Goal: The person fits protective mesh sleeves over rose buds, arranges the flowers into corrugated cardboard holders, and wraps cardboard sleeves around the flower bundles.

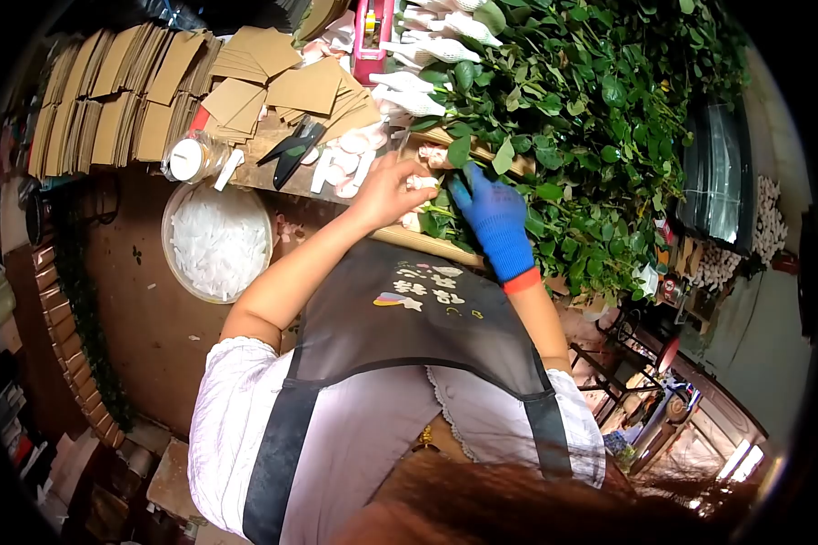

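Note:
My bare left hand (386, 189) has its fingers closed around a pale rose bloom (420, 183), above the wooden frame (427, 245) at the bench edge. Just to the right, my right hand (493, 213), in a blue glove with an orange cuff, grips at the green stems below the blooms; its fingertips are partly hidden by leaves. Another pinkish rose bloom (434, 156) lies above my fingers. Several roses in white netting sleeves (445, 50) lie farther back, their leafy stems (600, 136) spreading to the right.
Stacks of brown cardboard pieces (109, 95) cover the back left of the bench. Black scissors (293, 150), a clear jar (191, 160) and a pink tape dispenser (371, 45) lie nearby. Below the bench stands a round tub (256, 272) of white pieces.

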`<state>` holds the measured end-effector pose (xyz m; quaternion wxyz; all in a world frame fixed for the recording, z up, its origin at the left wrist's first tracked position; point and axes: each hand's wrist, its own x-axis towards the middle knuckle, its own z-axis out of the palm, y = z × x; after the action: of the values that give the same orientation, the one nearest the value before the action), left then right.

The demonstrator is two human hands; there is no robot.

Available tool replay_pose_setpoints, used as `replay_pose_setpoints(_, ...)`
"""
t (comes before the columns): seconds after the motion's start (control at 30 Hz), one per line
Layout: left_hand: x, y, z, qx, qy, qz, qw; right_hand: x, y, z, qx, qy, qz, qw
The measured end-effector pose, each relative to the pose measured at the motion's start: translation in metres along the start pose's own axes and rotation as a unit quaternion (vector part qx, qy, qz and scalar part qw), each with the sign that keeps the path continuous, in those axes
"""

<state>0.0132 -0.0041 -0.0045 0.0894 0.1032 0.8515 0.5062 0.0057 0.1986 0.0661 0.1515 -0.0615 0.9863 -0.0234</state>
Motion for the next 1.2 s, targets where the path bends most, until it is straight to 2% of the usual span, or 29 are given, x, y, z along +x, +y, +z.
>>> replay_pose_setpoints(0.1,0.002,-0.008,0.006,-0.043,0.025,0.000,0.999,0.015,0.003,0.019,0.065,0.131,-0.033,0.989)
replay_pose_setpoints(0.13,0.002,-0.008,0.006,-0.047,0.007,-0.043,0.998,0.022,0.008,0.019,0.092,0.095,-0.030,0.991)
replay_pose_setpoints(0.23,0.002,-0.006,0.006,-0.068,0.030,-0.006,0.997,0.019,0.017,0.004,0.108,0.044,-0.108,0.987)
replay_pose_setpoints(0.27,0.002,-0.007,0.007,-0.080,0.022,-0.014,0.996,0.021,0.022,0.006,0.095,0.034,-0.106,0.989)
replay_pose_setpoints(0.37,0.003,-0.002,0.004,-0.060,0.015,0.006,0.998,0.019,0.012,0.007,0.085,0.023,-0.073,0.993)
replay_pose_setpoints(0.4,0.004,-0.001,0.003,-0.063,0.002,0.001,0.998,0.015,0.007,0.008,0.083,0.055,-0.079,0.992)
replay_pose_setpoints(0.5,0.004,-0.014,0.011,-0.064,0.016,0.005,0.998,0.018,0.010,0.010,0.069,0.053,-0.081,0.993)
replay_pose_setpoints(0.63,0.009,-0.023,0.015,-0.044,-0.013,-0.018,0.999,0.020,0.009,0.016,0.053,0.058,-0.108,0.991)
replay_pose_setpoints(0.73,0.024,-0.029,0.020,-0.103,0.008,-0.090,0.991,0.015,0.004,0.019,0.032,0.064,-0.104,0.992)
replay_pose_setpoints(0.8,0.026,-0.023,0.024,-0.083,0.043,-0.091,0.991,0.008,0.002,0.011,0.012,0.025,-0.092,0.995)
replay_pose_setpoints(0.9,0.023,-0.009,0.017,-0.013,0.064,-0.068,0.996,-0.012,0.002,-0.015,0.148,0.049,-0.064,0.986)
replay_pose_setpoints(0.93,0.022,-0.004,0.016,-0.006,0.078,-0.052,0.996,-0.014,-0.006,-0.027,0.173,0.078,-0.028,0.981)
replay_pose_setpoints(1.07,0.020,-0.006,0.019,0.014,0.099,-0.032,0.994,0.005,-0.010,-0.002,0.092,0.119,0.007,0.989)
replay_pose_setpoints(1.2,0.015,0.000,0.015,0.010,0.107,-0.035,0.994,0.021,-0.014,0.013,0.069,0.166,-0.012,0.984)
